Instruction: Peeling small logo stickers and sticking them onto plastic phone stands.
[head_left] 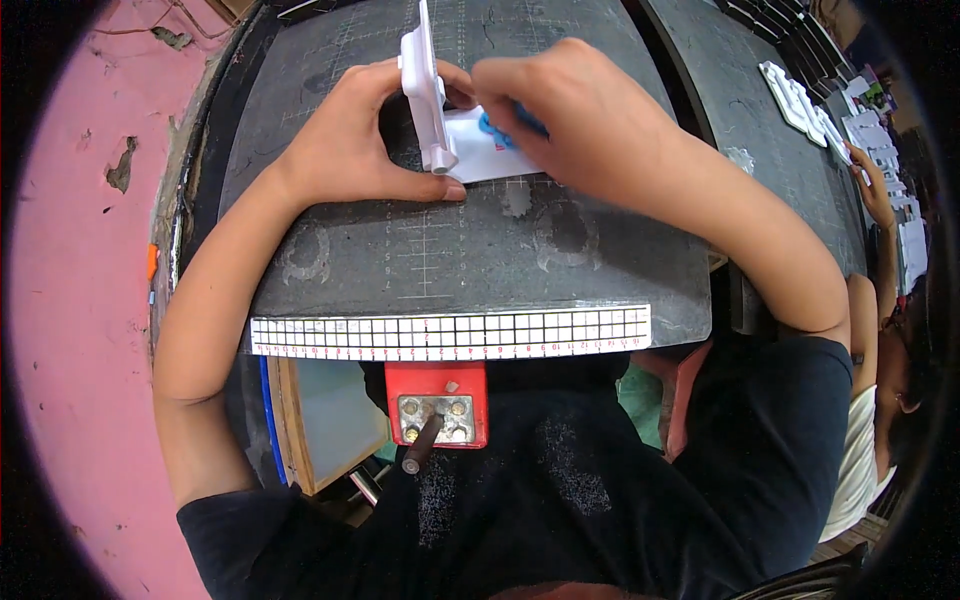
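Observation:
A white plastic piece [490, 150] lies on the dark table, with a white panel [425, 100] standing upright along its left side. I cannot tell whether the two are joined. My left hand [365, 140] is wrapped around the panel, the thumb at its lower edge and the fingers partly hidden behind it. Over the flat piece, my right hand [560, 105] is closed, slightly blurred, around a small blue object [490, 124]. Part of that object pokes out below the fingers, and its kind cannot be made out. A small red mark shows on the white surface beside it.
A white gridded ruler strip [450, 332] runs along the table's [370, 260] near edge. Below it sits a red clamp-like block [437, 380] with a metal rod. At the right, another person's hand [872, 180] is near white plastic parts [795, 105]. A pink wall [90, 300] stands left.

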